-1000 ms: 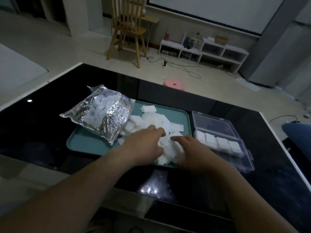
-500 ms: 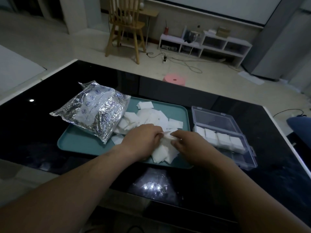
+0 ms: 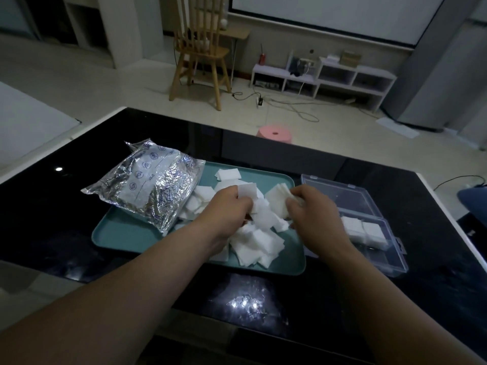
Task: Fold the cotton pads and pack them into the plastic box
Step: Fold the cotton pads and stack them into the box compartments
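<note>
- Cotton pads (image 3: 259, 241): loose white heap on the teal tray (image 3: 123, 234), at the tray's box-side half. My read: near weightless, soft, limp, and they cling in layers, so one lifts cleanly only from an edge or corner, not a flat press.
- My left hand (image 3: 226, 209): fingers curled together, pinched on one pad (image 3: 247, 190) that stands up over the heap.
- My right hand (image 3: 313, 209): fingers closed on the edge of a second pad (image 3: 278, 200), also above the tray, near the rim facing the box.
- Likely risk: pulling up two stuck pads at once.
- Plastic box (image 3: 363, 198): just beside the tray, lid open; folded pads (image 3: 363, 229) in the near section. Some of it sits behind my right hand, so I can't tell the count.
- Foil bag (image 3: 147, 185): lies on the tray's opposite end, overhanging the rim.
- Black table (image 3: 42, 206) under everything.
</note>
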A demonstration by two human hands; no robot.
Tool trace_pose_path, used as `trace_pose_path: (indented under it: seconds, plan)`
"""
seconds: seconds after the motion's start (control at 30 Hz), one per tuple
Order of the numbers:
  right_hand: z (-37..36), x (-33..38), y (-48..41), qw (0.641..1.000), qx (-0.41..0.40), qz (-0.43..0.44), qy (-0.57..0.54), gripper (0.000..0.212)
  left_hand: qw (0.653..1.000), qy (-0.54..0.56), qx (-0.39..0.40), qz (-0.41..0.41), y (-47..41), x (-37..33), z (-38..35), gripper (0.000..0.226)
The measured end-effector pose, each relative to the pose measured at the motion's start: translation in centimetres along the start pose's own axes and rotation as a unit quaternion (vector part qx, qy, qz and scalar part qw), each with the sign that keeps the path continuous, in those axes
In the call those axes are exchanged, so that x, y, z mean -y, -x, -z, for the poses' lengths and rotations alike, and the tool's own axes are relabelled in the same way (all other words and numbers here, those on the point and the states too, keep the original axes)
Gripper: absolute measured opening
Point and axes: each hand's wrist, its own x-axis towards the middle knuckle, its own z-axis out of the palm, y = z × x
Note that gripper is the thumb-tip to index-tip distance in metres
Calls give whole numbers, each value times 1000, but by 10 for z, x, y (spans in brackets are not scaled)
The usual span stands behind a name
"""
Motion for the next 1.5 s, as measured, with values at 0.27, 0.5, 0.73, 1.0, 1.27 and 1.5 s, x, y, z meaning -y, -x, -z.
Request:
trace_pose_path:
  seconds: [0.27, 0.5, 0.73, 1.0, 1.27, 1.5]
  plan:
    - [-17, 22, 10, 973, 62, -88, -206, 6, 990, 124, -33, 52, -6, -5, -17, 27]
    - [-14, 23, 13, 961, 90, -101, -239, 8, 990, 117, -78, 12, -7, -8, -19, 16]
    - [-22, 17, 13, 967, 80, -112, -215, 14, 994, 65, -92, -17, -1, -12, -20, 18]
    - [-17, 19, 15, 991, -34, -31, -127, 11, 987, 157, -32, 14, 6, -15, -29, 24]
    - [-19, 29, 25, 996, -53, 16, -66, 16, 989, 145, -9, 8, 3, -5, -34, 31]
    - [-17, 34, 29, 996, 23, 76, -36, 18, 963, 259, 47, 48, 6, -13, -30, 25]
